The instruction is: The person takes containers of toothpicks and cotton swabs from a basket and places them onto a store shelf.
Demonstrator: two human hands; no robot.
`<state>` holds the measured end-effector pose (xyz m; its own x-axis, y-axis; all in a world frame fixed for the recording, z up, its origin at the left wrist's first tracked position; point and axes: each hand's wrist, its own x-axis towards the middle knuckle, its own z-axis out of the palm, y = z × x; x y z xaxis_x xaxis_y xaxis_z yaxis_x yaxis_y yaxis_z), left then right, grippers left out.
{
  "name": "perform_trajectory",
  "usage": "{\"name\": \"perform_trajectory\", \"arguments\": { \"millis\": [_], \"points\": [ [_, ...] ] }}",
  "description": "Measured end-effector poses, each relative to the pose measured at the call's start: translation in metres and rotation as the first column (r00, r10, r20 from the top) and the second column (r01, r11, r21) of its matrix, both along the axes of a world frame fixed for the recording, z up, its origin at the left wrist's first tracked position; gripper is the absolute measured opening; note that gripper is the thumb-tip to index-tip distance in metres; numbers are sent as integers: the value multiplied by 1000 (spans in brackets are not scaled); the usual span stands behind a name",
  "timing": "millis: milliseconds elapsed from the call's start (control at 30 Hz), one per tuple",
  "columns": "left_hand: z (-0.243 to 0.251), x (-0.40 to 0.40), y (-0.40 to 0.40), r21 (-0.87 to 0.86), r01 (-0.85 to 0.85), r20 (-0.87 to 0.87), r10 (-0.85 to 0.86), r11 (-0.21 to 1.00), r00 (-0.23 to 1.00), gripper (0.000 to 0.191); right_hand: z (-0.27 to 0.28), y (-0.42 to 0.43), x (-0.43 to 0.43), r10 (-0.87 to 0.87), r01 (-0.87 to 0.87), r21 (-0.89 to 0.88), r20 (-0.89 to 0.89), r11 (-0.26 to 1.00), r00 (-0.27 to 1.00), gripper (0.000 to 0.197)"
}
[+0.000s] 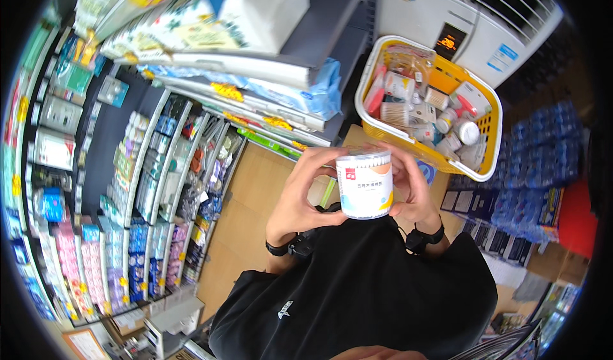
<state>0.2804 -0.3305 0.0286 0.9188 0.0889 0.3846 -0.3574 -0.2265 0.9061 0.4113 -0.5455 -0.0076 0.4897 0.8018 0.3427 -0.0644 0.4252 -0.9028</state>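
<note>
Between my two hands is a round clear plastic tub of cotton swabs [365,187], with a white printed label facing up at the camera. White swab tips show along its top and bottom edges. My left hand [299,192] grips its left side, the thumb low and the fingers near the lid. On the opposite side, my right hand [413,185] holds it, with part of the fingers hidden behind the tub. Just beyond my hands, a yellow plastic basket [426,158] with a white rim contains several tubs of swabs, small bottles and packaged goods.
Store shelves [148,168] with packaged goods line the left side. A nearer dark shelf [330,29] holds white and blue packs. Behind the basket stands a white appliance [412,5] with a lit display. Shrink-wrapped bottle packs [541,154] are stacked at right, above a tan floor [249,192].
</note>
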Motion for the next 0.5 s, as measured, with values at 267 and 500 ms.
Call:
{"name": "perform_trajectory", "arguments": {
  "millis": [267,500],
  "points": [
    [-4,-65,41,-81,-266,22,269,961,963,88,9,81,-16,246,-246,-66,-17,967,969,114],
    [-2,-123,86,-106,-472,7,476,875,880,89,18,164,-51,375,-377,-154,-46,913,926,115]
  ]
}}
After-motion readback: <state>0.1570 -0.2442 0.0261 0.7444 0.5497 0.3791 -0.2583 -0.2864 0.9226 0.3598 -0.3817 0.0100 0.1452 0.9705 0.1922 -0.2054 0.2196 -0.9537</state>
